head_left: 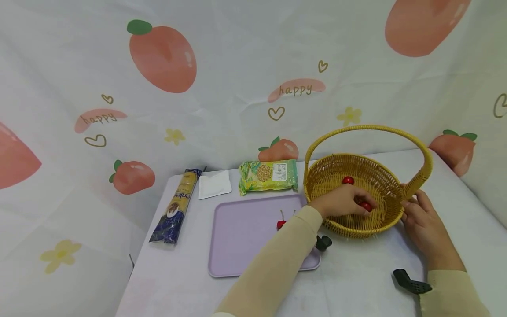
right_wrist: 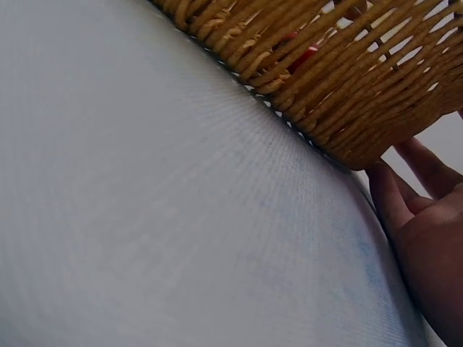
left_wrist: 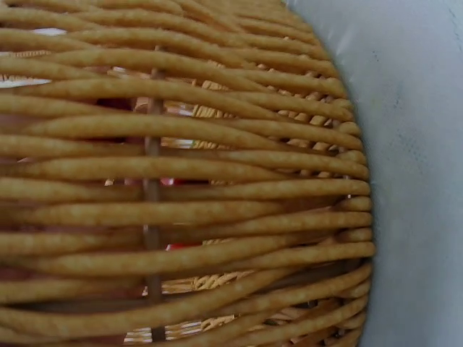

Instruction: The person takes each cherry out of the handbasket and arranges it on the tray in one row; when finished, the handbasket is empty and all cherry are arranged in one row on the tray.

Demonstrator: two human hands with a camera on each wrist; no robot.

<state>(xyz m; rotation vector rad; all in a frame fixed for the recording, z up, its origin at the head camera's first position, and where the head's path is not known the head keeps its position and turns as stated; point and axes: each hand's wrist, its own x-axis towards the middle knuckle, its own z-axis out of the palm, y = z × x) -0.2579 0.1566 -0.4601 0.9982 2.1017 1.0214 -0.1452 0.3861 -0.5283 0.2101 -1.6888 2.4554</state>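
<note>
Inside the yellow wicker basket, my left hand pinches a red cherry low over the woven bottom. Another cherry lies farther back in the basket. On the basket's right side, near the foot of its tall handle, my right hand grips the wall between thumb and fingers. In the left wrist view the basket weave fills most of the picture and covers the left hand. The right wrist view has the right hand against the basket's outer side, with red showing through the gaps.
A lilac tray lies left of the basket, with a cherry on it and a second stem beside the left sleeve. Behind it are a green-yellow food packet and a white sachet. A blue-gold package lies far left.
</note>
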